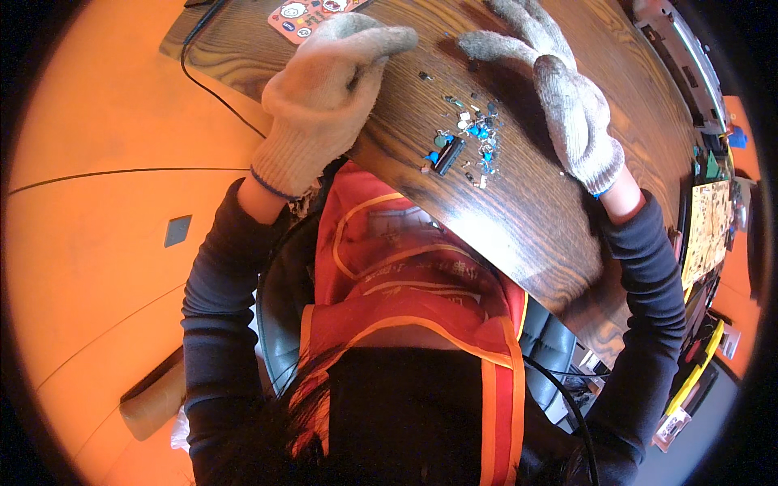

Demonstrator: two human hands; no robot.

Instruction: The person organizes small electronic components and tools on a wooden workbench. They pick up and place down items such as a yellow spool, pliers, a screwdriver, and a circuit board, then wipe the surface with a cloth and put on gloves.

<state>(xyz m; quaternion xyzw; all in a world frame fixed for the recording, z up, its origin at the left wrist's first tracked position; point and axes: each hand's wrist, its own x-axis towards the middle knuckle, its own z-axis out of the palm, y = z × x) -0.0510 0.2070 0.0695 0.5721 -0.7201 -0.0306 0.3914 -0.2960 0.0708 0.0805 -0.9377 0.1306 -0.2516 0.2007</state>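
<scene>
My left hand (334,91), in a pale knitted glove, is raised at the upper left of the wooden table (529,231), its fingers pointing right beside a pink sticker-covered object (298,21). Whether anything is in its curled fingers is hidden. At the upper right, my right hand (565,91) wears a similar glove, its fingers spread with nothing seen between them. On the tabletop between the hands lies a scatter of small electronic components, among them blue disc-shaped ones (480,130) and a black cylindrical part (448,155). A small black piece (425,76) lies apart, nearer my left hand.
Along the right stand a long grey plastic housing (687,61), a tan circuit board (707,225) and a yellow strip (699,364). A black cable (213,91) hangs past the table's left edge. An orange wall or panel fills the left side.
</scene>
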